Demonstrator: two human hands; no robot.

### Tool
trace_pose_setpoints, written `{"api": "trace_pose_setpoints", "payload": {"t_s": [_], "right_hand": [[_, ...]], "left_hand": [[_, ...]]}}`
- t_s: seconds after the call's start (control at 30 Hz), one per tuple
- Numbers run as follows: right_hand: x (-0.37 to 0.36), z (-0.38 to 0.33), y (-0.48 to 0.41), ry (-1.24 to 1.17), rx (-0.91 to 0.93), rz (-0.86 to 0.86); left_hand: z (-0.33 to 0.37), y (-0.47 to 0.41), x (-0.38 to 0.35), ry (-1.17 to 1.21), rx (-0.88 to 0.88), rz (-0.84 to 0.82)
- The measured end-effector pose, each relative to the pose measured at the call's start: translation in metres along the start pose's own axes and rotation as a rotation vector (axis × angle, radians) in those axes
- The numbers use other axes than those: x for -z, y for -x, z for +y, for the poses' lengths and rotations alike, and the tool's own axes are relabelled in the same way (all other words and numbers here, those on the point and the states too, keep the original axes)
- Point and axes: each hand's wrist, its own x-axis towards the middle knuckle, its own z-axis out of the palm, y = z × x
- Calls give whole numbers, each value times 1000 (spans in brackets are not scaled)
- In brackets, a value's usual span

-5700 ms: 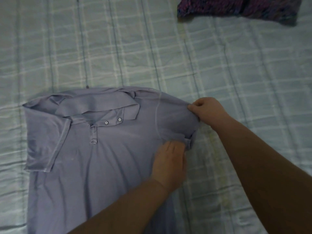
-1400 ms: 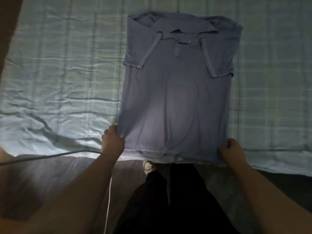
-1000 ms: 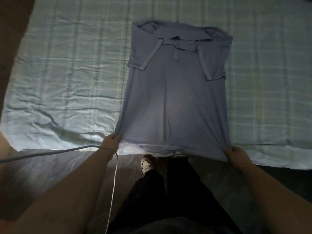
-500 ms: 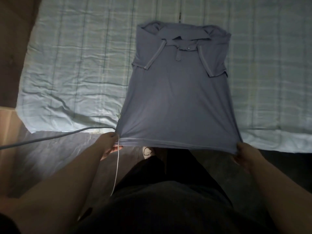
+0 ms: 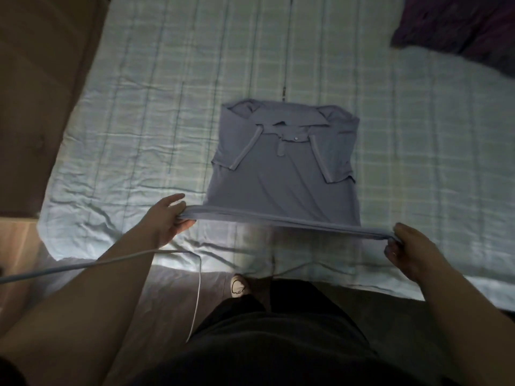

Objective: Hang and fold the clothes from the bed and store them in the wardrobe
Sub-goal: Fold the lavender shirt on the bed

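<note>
A blue-grey polo shirt point(image 5: 284, 176) lies face up on the pale checked bed point(image 5: 139, 121), collar at the far end and both sleeves folded in over the chest. Its bottom hem is lifted off the bed and stretched taut between my hands. My left hand point(image 5: 167, 220) pinches the hem's left corner, with the fingers partly extended over it. My right hand point(image 5: 409, 246) grips the hem's right corner with curled fingers.
A dark purple patterned garment point(image 5: 459, 26) lies at the bed's far right. A brown headboard or panel point(image 5: 41, 93) stands at the left. A thin cable point(image 5: 111, 260) runs across the bed's near edge. My dark trousers and a pale shoe point(image 5: 238, 285) show below.
Both hands have raised the shirt's hem from the bed's near edge and carried it forward over the bed, toward the collar. The shirt's lower half has lifted.
</note>
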Motion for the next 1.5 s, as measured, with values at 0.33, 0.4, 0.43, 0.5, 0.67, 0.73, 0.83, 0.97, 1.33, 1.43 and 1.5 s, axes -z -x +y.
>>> {"api": "trace_pose_setpoints", "payload": {"t_s": [0.33,0.4,0.43,0.5,0.67,0.73,0.83,0.97,1.33,1.43,1.5], "right_hand": [[-98,-150,-76,-92,93,-63],[-117,-170,-96,-128,108,-55],[-126,-179,-108,-145,116,-50],[-144,-195,-132,-179,125,-31],[-181,-224,-202,-277,190,-21],[-192,-230,-232,-284,220,-21],[-204,-231,-275,-250,240,-3],[-211,-230,-312,-268,232,25],[-237,-211,-297,-165,505,15],[-248,-194,-295,447,849,296],[-258,-178,-297,970,1120,276]], "left_hand": [[119,-85,-85,174,-56,78],[137,-109,-100,182,-51,78],[144,-122,-107,180,-53,77],[157,-148,-121,173,-64,75],[176,-234,-146,156,-106,57],[178,-267,-152,93,-145,52],[181,-306,-159,-52,-219,83],[189,-344,-170,103,-141,86],[173,-364,-194,110,-311,65],[155,-355,-199,-636,-817,106],[141,-353,-213,-1094,-1157,-35]]}}
